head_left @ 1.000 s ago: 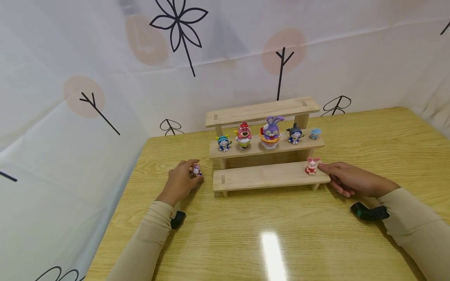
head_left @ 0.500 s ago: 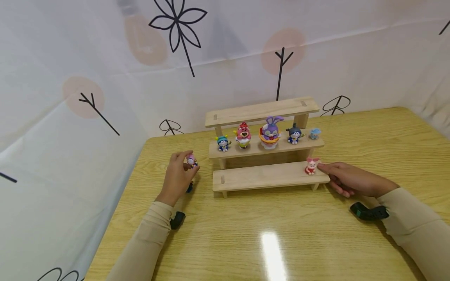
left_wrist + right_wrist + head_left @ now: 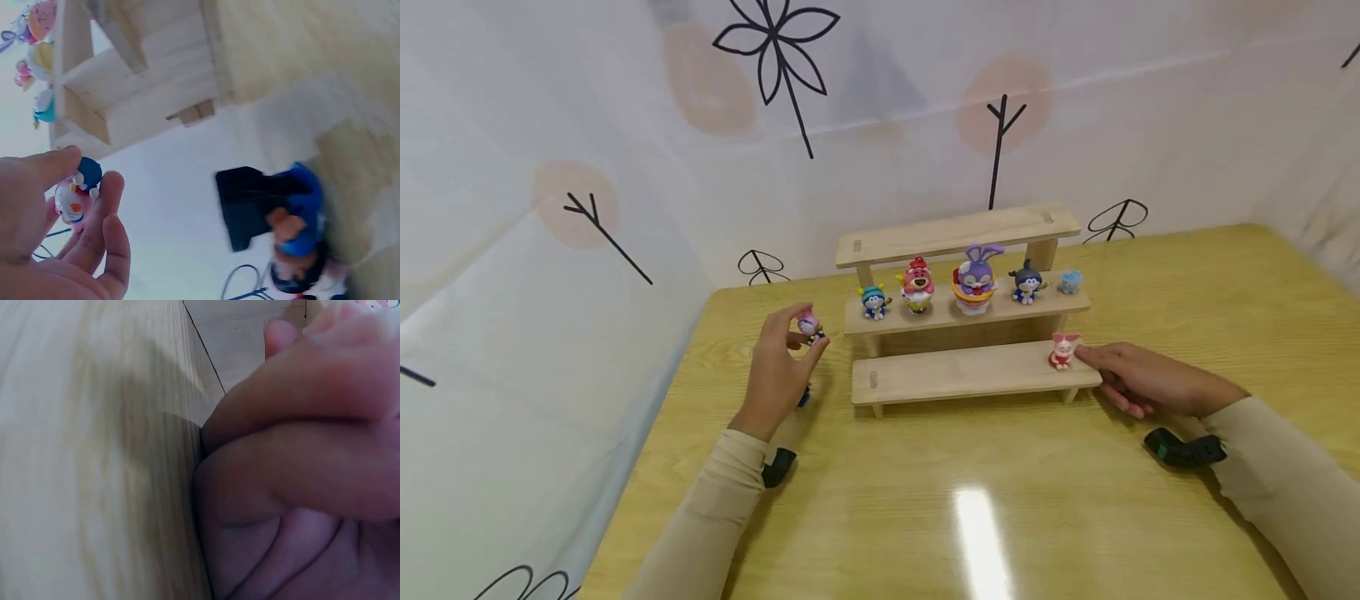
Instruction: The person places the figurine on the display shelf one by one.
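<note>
In the head view my left hand [image 3: 778,367] pinches a small figurine [image 3: 808,327] with a pink hood and dark blue body between thumb and fingertips, raised left of the stepped wooden display shelf [image 3: 970,372]. The left wrist view shows this figurine's white face and blue base. Near that hand is another figurine [image 3: 297,219] in blue with dark hair and a black block-like part; the hand mostly hides it in the head view. My right hand [image 3: 1150,379] rests at the shelf's right end, fingers loosely curled, one fingertip beside a pink pig figurine [image 3: 1062,352] on the lowest step.
Several figurines line the middle step, among them a pink bear [image 3: 917,285], a purple rabbit [image 3: 975,279] and a small blue-hatted one [image 3: 1071,282]. The wooden table [image 3: 880,500] extends in front. A patterned white cloth [image 3: 887,167] hangs behind.
My left hand has lifted the pink-hooded figurine up from the table, uncovering part of the dark blue figurine below. My right hand has stayed at the shelf's right end.
</note>
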A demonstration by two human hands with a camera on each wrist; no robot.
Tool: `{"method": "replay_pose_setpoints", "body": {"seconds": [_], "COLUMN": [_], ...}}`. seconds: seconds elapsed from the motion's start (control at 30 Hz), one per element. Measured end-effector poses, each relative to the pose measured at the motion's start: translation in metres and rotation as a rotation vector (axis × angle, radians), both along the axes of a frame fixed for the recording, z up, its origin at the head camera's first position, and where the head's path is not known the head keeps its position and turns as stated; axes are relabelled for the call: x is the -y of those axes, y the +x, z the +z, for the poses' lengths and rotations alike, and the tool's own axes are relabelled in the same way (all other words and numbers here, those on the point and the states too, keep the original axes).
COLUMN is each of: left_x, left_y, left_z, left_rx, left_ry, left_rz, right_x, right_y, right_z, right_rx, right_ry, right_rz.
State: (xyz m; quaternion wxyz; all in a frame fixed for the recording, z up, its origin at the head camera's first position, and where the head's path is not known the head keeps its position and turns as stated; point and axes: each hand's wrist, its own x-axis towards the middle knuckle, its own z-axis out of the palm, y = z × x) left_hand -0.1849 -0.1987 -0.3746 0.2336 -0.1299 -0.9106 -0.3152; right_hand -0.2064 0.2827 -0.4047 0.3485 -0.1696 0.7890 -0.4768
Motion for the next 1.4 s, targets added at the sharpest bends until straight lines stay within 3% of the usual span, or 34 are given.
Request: {"method": "replay_pose_setpoints", "body": {"seconds": [0.2, 0.4, 0.63, 0.87, 1.13, 1.4], "left_x": [-0.009, -0.018, -0.035, -0.058, -0.089, -0.121], "left_y": [0.003, 0.01, 0.015, 0.021, 0.016, 0.016], "left_z": [0.016, 0.022, 0.026, 0.027, 0.026, 0.025], "left_rx": [-0.099, -0.141, -0.214, -0.188, -0.137, -0.058], "left_ry": [0.059, 0.095, 0.104, 0.112, 0.059, 0.025], "left_rz": [-0.039, -0.081, -0.178, -0.28, -0.405, -0.447], "right_x": [-0.001, 0.001, 0.0, 0.002, 0.002, 0.0], "right_y": [-0.005, -0.007, -0.01, -0.011, -0.008, -0.005], "right_z": [0.005, 0.004, 0.005, 0.003, 0.002, -0.001], "right_rx": [0.005, 0.012, -0.009, -0.014, -0.007, 0.01], "right_ry": [-0.009, -0.007, 0.006, 0.011, 0.016, 0.009], "right_rz": [-0.005, 0.008, 0.013, 0.034, 0.017, 0.009]}}
